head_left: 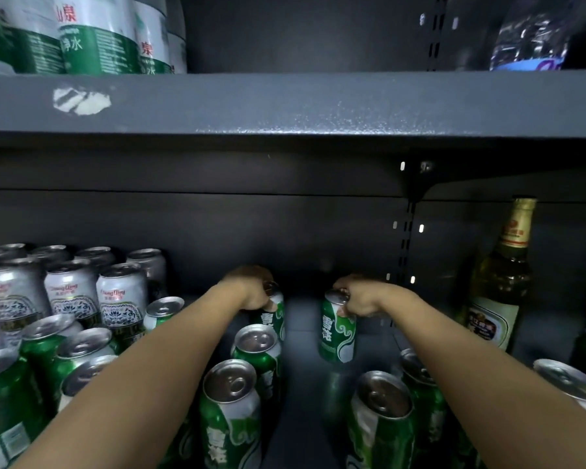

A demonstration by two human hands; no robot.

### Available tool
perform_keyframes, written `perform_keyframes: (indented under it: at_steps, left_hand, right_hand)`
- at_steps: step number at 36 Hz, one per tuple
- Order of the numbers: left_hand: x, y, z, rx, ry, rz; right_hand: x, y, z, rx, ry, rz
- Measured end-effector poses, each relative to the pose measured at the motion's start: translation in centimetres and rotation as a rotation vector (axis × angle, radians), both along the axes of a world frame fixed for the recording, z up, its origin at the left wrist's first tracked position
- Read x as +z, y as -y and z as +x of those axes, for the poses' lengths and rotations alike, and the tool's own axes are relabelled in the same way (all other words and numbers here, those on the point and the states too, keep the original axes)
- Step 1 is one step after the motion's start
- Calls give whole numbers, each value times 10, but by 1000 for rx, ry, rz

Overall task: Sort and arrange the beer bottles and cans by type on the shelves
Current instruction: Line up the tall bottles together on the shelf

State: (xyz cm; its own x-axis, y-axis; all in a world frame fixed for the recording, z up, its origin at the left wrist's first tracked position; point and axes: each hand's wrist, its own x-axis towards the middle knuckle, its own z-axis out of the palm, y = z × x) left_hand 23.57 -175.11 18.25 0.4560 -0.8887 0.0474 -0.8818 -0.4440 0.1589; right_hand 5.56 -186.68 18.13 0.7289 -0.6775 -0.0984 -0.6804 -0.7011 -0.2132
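Two bare forearms reach from the bottom edge into the lower shelf (305, 309), a dark metal bay under a thick grey shelf board (285, 106).

At far left stand the silver cans (70, 292) with blue-patterned bands, in rows toward the back wall, and in front of them a cluster of green cans (44, 353), upright and touching one another. Just right of that cluster the left forearm crosses over them.

The left hand (249, 287), as a grip, is curled over the top of a green can at the back (275, 313); the fingers wrap its rim from above and hide most of the lid, so the can sits directly beneath the hand. In front of it two more green cans (230, 418) form a line toward the camera, each just beside the next.

Across a bare strip of shelf floor, the right hand (359, 297) pinches the rim of a second green can (337, 330), fingers curled on the lid's right edge; this can hangs below and slightly left of the hand, upright, whether it touches the shelf cannot be told. Nearer the camera stand further green cans (383, 421) beside the right forearm.

At far right a tall green beer bottle (501, 286) with a gold foil neck stands upright against the back.

On the upper shelf, green-and-white water packs (92, 35) sit left, a clear water bottle (531, 32) right.
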Motion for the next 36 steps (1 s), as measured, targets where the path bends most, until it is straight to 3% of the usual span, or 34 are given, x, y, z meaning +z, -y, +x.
perform_keyframes:
  at_steps: [10,14,21,36]
  left_hand:
    - [-4,9,6,25,-4,0]
    - [1,9,8,-9,-32,21]
    - [3,10,9,-16,-36,40]
    - [-9,11,15,15,-55,-22]
  right_hand:
    - [1,1,-1,-1,36,43]
    - [2,-4,3,-41,73,-73]
    - [11,-10,27,-23,219,49]
    - [-7,-17,53,-76,217,36]
